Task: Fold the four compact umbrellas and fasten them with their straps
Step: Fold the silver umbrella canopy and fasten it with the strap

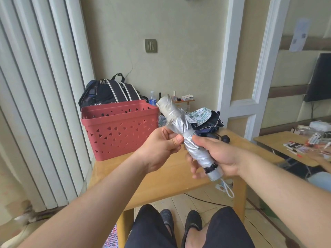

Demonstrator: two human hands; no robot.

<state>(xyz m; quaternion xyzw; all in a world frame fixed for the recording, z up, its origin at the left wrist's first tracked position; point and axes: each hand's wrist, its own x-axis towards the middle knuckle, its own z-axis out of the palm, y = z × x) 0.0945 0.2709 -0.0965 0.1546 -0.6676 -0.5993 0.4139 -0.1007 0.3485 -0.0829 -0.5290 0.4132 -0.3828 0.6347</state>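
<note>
While your right hand [216, 154] gripped the rolled silver umbrella [186, 135], your left hand [161, 145] pinched its strap [188, 140]; fastening looked next, needing tension.

I see a silver umbrella [180, 129] rolled up tight, tilted with its tip up toward the red basket [118, 129] and its pale handle low, a white cord loop dangling. Right of the basket lies a heap of unfolded umbrellas [206, 119], dark and patterned.
</note>
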